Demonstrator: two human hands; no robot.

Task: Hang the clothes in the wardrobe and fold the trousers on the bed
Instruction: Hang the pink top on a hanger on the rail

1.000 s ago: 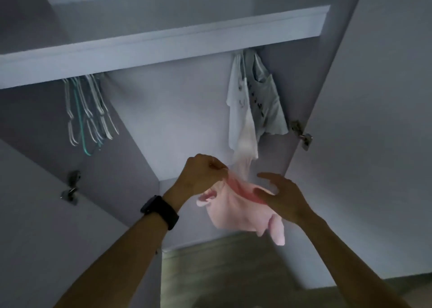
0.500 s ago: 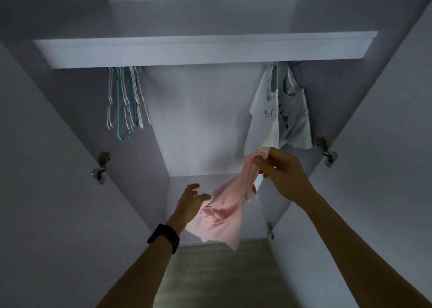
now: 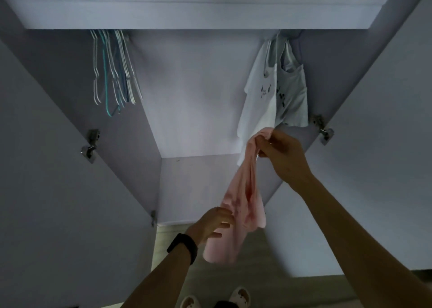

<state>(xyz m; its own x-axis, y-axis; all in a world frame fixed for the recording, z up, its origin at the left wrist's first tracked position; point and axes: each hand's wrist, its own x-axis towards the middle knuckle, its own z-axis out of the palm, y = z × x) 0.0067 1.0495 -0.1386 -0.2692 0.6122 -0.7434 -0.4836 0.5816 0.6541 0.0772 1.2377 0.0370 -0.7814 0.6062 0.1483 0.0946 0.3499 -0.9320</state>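
A pink garment (image 3: 243,198) hangs in front of the open wardrobe. My right hand (image 3: 282,156) pinches its top edge, just below the white shirt (image 3: 254,106) that hangs at the right of the rail. My left hand (image 3: 215,223), with a black watch on the wrist, touches the garment's lower part with loosely bent fingers; a grip there does not show. A grey top (image 3: 292,97) hangs beside the white shirt. Several bare hangers (image 3: 112,74) hang at the left of the rail.
A white shelf (image 3: 187,13) runs across the top of the wardrobe. Both doors (image 3: 46,191) stand open at left and right, with metal hinges (image 3: 90,145). My slippers (image 3: 238,298) show on the wooden floor below.
My right hand has lifted the top of the pink garment and now holds it stretched out long. My left hand has dropped from the top to its lower part. The view has tilted down.
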